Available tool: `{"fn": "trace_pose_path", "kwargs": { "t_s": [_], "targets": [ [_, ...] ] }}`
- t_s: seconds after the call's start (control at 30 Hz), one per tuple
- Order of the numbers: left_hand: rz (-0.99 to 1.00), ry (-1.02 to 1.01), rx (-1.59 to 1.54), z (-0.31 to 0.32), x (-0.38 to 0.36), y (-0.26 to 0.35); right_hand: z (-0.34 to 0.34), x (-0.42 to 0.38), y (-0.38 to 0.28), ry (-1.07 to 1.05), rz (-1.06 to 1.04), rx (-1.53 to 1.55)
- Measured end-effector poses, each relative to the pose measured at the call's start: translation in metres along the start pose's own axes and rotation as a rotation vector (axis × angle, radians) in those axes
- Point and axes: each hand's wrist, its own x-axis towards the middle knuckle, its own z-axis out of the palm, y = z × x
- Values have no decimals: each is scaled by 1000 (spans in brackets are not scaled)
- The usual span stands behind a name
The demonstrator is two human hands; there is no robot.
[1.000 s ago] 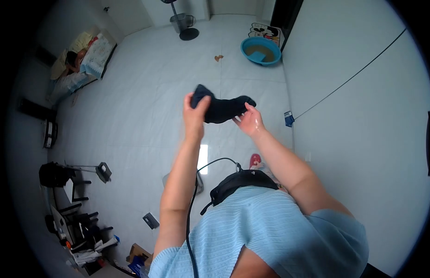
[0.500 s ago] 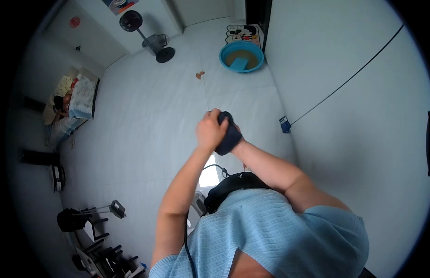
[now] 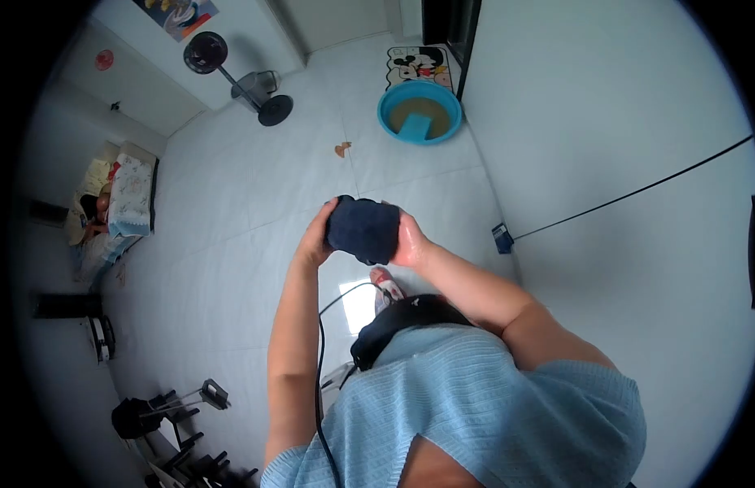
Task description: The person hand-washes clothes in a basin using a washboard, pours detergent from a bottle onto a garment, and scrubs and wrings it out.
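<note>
A bundled navy cloth (image 3: 363,231) hangs in the air in front of my body, between my two hands. My left hand (image 3: 316,237) grips its left side, with fingers partly hidden behind the cloth. On the opposite side, my right hand (image 3: 408,241) presses against the cloth with its palm edge, and its fingers are out of sight behind it. The skin of the right hand looks wet. Below the bundle, a foot (image 3: 383,279) shows on the floor.
Ahead stands a blue basin (image 3: 386,125) of murky water with a blue board (image 3: 414,128) inside, beside a cartoon mat (image 3: 406,61). A pedestal fan (image 3: 231,78) and grey bin (image 3: 254,88) are left of it. Brown scraps (image 3: 342,150) lie on the floor. A person (image 3: 97,213) lies at left.
My left hand has moved from over the top of the cloth to its left side. The hands are farther apart, and the cloth has turned and looks wider.
</note>
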Motion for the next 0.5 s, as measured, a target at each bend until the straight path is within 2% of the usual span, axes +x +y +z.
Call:
{"fn": "trace_pose_path", "kwargs": {
  "t_s": [0.07,0.1,0.17,0.2,0.27,0.3,0.37,0.4,0.5],
  "targets": [
    [-56,-191,-350,-7,0,23,13,25,-13,-8,46,-67],
    [-55,-208,-346,-17,10,30,22,38,-19,-4,29,-69],
    [31,-144,-357,-40,33,34,39,60,-28,136,-32,-227],
    [27,-154,-361,-55,45,37,39,76,-32,145,-39,-229],
    [18,-50,-411,-82,69,50,31,115,-42,74,-8,-188],
    [19,-58,-409,-90,80,59,28,132,-45,76,-16,-189],
    [195,80,-393,-89,88,75,26,149,-46,230,8,-226],
    [184,75,-395,-87,94,80,25,157,-45,241,7,-221],
    [449,262,-15,-71,114,92,41,179,-38,322,133,-119]
  ]
}}
